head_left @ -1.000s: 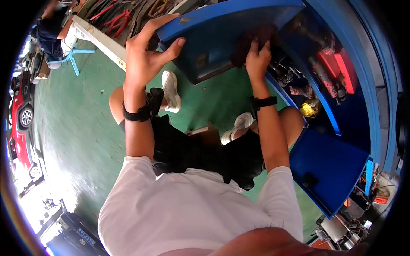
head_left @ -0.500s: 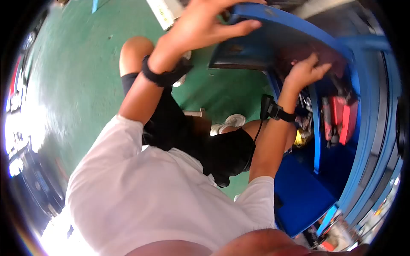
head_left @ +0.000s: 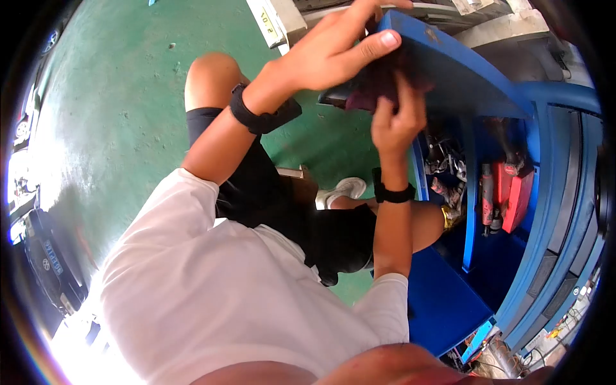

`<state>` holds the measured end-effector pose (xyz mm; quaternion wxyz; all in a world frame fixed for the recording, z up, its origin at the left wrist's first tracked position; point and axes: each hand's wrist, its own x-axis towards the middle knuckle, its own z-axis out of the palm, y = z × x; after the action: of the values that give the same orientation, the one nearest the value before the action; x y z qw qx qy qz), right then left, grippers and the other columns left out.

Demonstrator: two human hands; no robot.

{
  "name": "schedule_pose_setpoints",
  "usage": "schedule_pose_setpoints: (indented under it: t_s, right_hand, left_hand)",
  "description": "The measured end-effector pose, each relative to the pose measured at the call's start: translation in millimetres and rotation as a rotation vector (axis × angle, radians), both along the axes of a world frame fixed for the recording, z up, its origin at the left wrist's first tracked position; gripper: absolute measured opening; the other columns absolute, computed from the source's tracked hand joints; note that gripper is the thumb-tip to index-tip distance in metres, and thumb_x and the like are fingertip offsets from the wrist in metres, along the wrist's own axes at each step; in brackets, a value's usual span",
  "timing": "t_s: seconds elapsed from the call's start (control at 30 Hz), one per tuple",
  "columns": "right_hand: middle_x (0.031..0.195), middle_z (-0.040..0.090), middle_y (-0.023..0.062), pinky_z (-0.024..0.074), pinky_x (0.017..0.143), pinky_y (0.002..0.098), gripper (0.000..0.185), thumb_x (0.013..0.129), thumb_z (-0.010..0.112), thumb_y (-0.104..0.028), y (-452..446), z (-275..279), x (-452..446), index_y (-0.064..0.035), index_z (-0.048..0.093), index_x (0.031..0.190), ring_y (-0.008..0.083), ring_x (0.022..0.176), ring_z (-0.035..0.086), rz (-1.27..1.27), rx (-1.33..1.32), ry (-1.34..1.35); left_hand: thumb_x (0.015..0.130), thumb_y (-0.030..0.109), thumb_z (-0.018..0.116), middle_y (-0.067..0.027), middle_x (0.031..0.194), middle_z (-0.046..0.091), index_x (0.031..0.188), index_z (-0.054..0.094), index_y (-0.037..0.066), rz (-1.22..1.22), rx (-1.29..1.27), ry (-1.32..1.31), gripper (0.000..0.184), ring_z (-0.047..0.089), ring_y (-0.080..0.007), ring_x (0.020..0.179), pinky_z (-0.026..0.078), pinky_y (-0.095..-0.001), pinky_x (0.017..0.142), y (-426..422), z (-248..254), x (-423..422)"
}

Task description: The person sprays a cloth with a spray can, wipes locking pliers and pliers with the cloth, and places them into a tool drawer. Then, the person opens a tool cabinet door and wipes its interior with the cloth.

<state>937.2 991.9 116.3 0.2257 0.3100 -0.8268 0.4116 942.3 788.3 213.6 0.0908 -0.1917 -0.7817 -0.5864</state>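
Note:
My left hand point(head_left: 327, 54) grips the free end of a blue cabinet door point(head_left: 452, 61), its thumb on the near side and its fingers reaching over the edge. Against the door's dark inner face, close to that same end, my right hand point(head_left: 401, 122) presses a dark maroon cloth point(head_left: 364, 100). Part of the cloth is hidden behind my fingers and in shadow. Both of my wrists wear black straps.
To the right is the open blue cabinet point(head_left: 468, 192), with a red case point(head_left: 516, 199), a red-handled tool point(head_left: 486, 199) and metal parts inside. A second blue door panel point(head_left: 443, 298) juts out near my right elbow. A white box point(head_left: 276, 22) lies beyond my left hand on the green floor point(head_left: 128, 96).
My right hand has moved left along the door's inner face with the cloth, towards my left hand. My left hand, still at the door's end, has shifted slightly right.

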Motion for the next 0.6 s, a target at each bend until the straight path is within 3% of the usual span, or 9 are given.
schedule_pose_setpoints:
  t_s: [0.07,0.13,0.2,0.27,0.37,0.4,0.43,0.53,0.6]
  right_hand:
    - [0.119,0.064,0.0232,0.054,0.083,0.0423,0.04,0.089,0.058,-0.008,18.0,-4.7,-14.8,0.0039,0.057,0.127,0.0354,0.103,0.065,-0.34,-0.075,0.169]
    - [0.121,0.062,0.0186,0.0569,0.064,0.0322,0.043,0.092,0.052,-0.006,21.1,20.9,-19.8,0.0014,0.049,0.134,0.0285,0.1,0.065,-0.472,-0.553,-0.291]
    - [0.121,0.059,0.0176,0.0531,0.051,0.0247,0.047,0.094,0.048,-0.003,35.9,18.4,-35.7,0.0004,0.039,0.14,0.023,0.093,0.065,-0.45,-0.749,-0.255]
    - [0.121,0.058,0.0197,0.0552,0.053,0.0276,0.046,0.094,0.05,-0.003,38.7,7.7,-39.8,0.0028,0.038,0.138,0.0205,0.086,0.064,-0.455,-0.749,-0.213]
    - [0.113,0.061,0.0168,0.0545,0.053,0.0245,0.041,0.096,0.055,-0.006,24.5,-10.8,-27.1,0.0026,0.043,0.133,0.0167,0.082,0.062,-0.314,-0.504,-0.195]
    - [0.107,0.063,0.0155,0.0566,0.063,0.0316,0.037,0.094,0.058,-0.007,19.6,-24.3,-23.8,0.0037,0.049,0.128,0.0195,0.084,0.062,-0.308,-0.306,-0.062]
    - [0.106,0.062,0.0262,0.0467,0.089,0.0507,0.036,0.085,0.063,-0.013,9.0,-18.7,-13.5,0.006,0.058,0.115,0.0436,0.094,0.06,-0.226,-0.207,-0.068]
    - [0.108,0.063,0.023,0.0519,0.081,0.0473,0.035,0.08,0.069,-0.017,-11.9,-21.4,5.2,-0.0064,0.066,0.113,0.0418,0.095,0.062,-0.093,0.079,0.024]
    - [0.103,0.067,0.0166,0.0551,0.075,0.0462,0.038,0.078,0.071,-0.016,-15.7,-15.5,7.4,-0.014,0.069,0.115,0.0387,0.082,0.066,-0.084,0.191,0.102]
  left_hand:
    - [0.102,0.032,0.05,-0.0199,0.107,0.06,0.139,0.042,0.001,0.032,0.161,0.046,0.049,0.059,-0.0269,0.095,0.047,-0.0365,0.085,7.1,-6.6,-1.6]
    - [0.103,0.031,0.049,-0.0201,0.106,0.059,0.134,0.046,0.0,0.007,0.074,0.041,0.044,0.059,-0.0277,0.095,0.046,-0.0367,0.085,-3.0,-12.5,-8.3]
    - [0.103,0.03,0.048,-0.0203,0.104,0.059,0.129,0.049,-0.002,-0.022,-0.016,0.036,0.041,0.059,-0.0284,0.095,0.046,-0.0368,0.085,-5.4,-16.9,-7.1]
    - [0.104,0.029,0.047,-0.0208,0.102,0.059,0.119,0.053,-0.003,-0.012,0.009,0.155,0.036,0.058,-0.0305,0.095,0.045,-0.0367,0.085,-3.5,-18.1,-7.6]
    - [0.104,0.03,0.047,-0.0215,0.1,0.057,0.116,0.053,-0.003,0.002,0.062,0.162,0.036,0.057,-0.0327,0.092,0.045,-0.0384,0.084,-2.0,-19.7,-7.8]
    - [0.104,0.03,0.047,-0.0215,0.1,0.057,0.116,0.053,-0.003,-0.003,0.059,0.161,0.036,0.057,-0.0327,0.092,0.045,-0.0384,0.084,-2.9,-17.0,-7.0]
    - [0.104,0.031,0.047,-0.0215,0.098,0.057,0.114,0.053,-0.003,0.011,0.013,0.108,0.036,0.057,-0.0325,0.091,0.045,-0.0388,0.083,-4.4,-12.9,-4.8]
    - [0.104,0.031,0.047,-0.0212,0.094,0.056,0.112,0.052,-0.003,0.034,-0.022,0.106,0.035,0.056,-0.0321,0.088,0.045,-0.039,0.08,-3.2,-17.2,-5.2]
    - [0.104,0.031,0.047,-0.0209,0.093,0.055,0.111,0.052,-0.003,0.039,-0.006,0.168,0.035,0.056,-0.0319,0.086,0.045,-0.0388,0.079,-3.4,-15.8,-7.6]
